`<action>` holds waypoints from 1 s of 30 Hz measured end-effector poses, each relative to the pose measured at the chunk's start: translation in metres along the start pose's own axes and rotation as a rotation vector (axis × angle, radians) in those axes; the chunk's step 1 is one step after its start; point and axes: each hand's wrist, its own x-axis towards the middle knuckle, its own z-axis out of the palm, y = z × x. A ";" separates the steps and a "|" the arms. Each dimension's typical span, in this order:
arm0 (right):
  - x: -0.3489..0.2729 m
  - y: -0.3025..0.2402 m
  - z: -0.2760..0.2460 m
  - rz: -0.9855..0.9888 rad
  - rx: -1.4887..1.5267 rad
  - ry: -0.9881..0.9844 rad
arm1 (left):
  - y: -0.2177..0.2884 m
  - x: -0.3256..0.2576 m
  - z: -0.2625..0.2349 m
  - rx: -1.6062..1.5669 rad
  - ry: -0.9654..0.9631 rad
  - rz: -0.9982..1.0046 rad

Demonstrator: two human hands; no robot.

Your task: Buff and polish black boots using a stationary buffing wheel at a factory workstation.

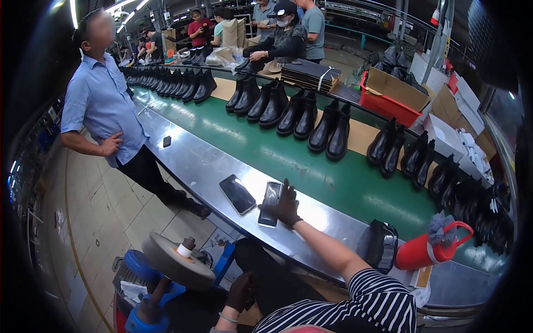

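Observation:
My right hand (pixel 287 206), in a dark brown glove, reaches over the metal ledge (pixel 205 161). Its fingers are spread, and the thumb lies across a dark phone (pixel 271 194) lying flat. To the left of that phone rests a larger black phone (pixel 237 194), apart from my hand. My left hand (pixel 241 289), also gloved, is low by my lap, right of a grinding wheel (pixel 180 261). Its fingers blend into the dark clothing, so I cannot make out whether they are closed or what they hold.
Black ankle boots (pixel 275 105) line the far side of the green conveyor belt (pixel 239 144). A red bottle (pixel 425 252) and a black bag (pixel 383 244) stand right of my arm. A person in a blue shirt (pixel 102 100) stands at left. Beyond the belt is a red crate (pixel 388 105).

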 end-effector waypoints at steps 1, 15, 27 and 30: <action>0.003 -0.017 -0.003 0.122 -0.131 -0.068 | 0.010 0.004 0.006 -0.129 0.007 -0.142; 0.082 0.054 -0.053 0.230 0.128 0.068 | -0.029 0.036 -0.025 -0.188 0.069 -0.056; -0.173 -0.090 0.012 -0.426 0.428 -0.389 | -0.015 -0.003 0.001 -0.224 0.073 0.349; -0.197 -0.102 0.048 -0.407 0.326 -0.514 | -0.062 0.019 -0.018 -0.099 0.068 0.265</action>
